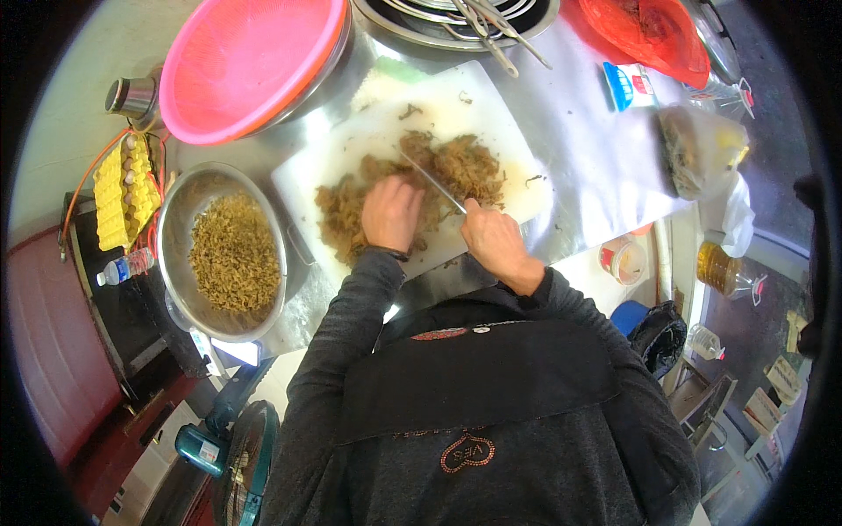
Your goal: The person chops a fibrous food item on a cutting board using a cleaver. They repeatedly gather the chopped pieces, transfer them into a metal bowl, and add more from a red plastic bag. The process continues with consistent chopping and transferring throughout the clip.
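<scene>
On a white cutting board (pixel 506 125) lies a heap of brown, wet-looking chopped greens (pixel 467 164), perhaps preserved vegetable. My right hand (pixel 496 240) grips a knife (pixel 434 181) whose blade slants up and left across the heap. The knife's handle is hidden in my fist. Just left of the blade, my left hand (pixel 393 214) presses on the greens with bent fingers, slightly blurred. Its fingertips are partly lost among the pieces. To the left of the board, a steel bowl (pixel 172 246) contains finely chopped brown greens (pixel 233 256).
A pink plastic colander (pixel 230 72) stands at the back left of the steel table (pixel 579 171). Behind the board is a dark pan (pixel 421 36) with metal utensils. A red plastic bag (pixel 648 36) and a tied clear bag (pixel 700 154) lie rightward; egg trays (pixel 125 191) stand far left.
</scene>
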